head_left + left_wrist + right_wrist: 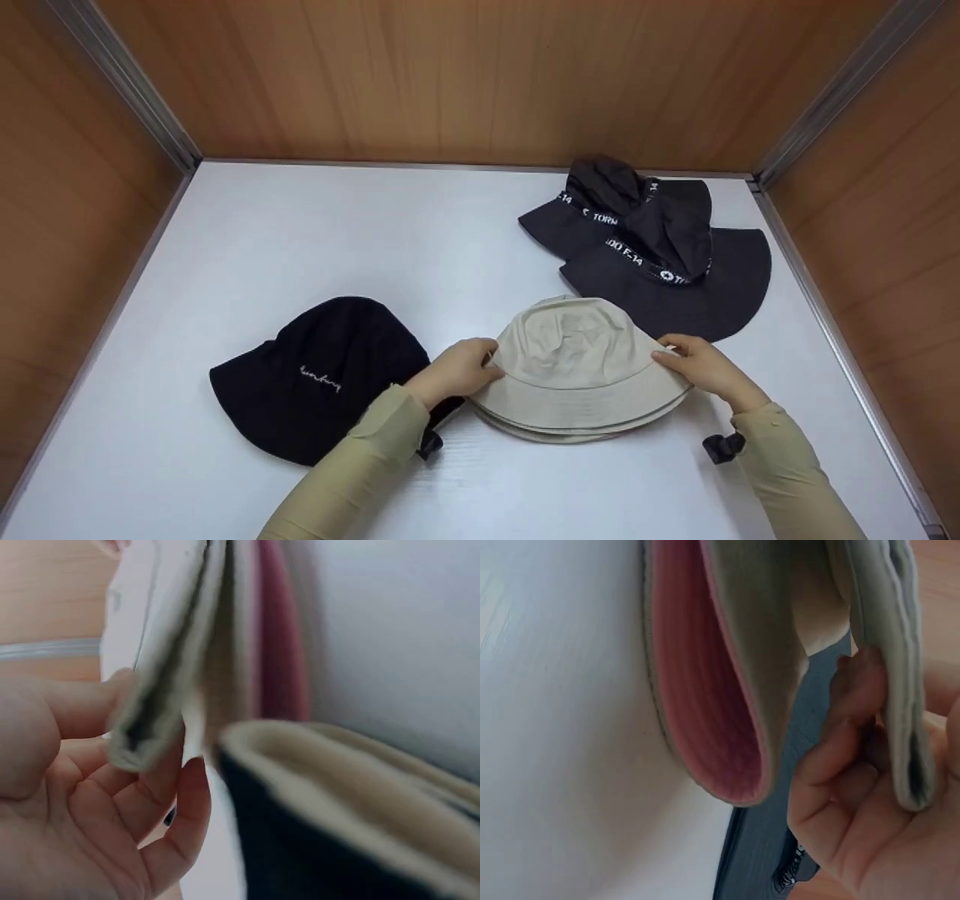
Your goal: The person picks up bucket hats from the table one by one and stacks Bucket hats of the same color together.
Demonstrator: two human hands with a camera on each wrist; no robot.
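Observation:
A beige bucket hat (574,356) sits crown up at the middle of the table, over another beige hat (570,436) whose brim edge peeks out below. My left hand (459,367) pinches the upper hat's left brim between thumb and fingers; my right hand (705,366) pinches the right side. In the right wrist view, the folded brim (900,690) lies between thumb and fingers, apart from a lower brim with a pink lining (705,690). Left of these lies a black bucket hat (337,352) with white script, partly behind my left forearm.
Two dark bucket hats with white lettering, a front one (705,300) overlapping a rear one (555,225), lie at the back right. Wood-grain panels (480,82) enclose the white table (337,225) at the back and both sides.

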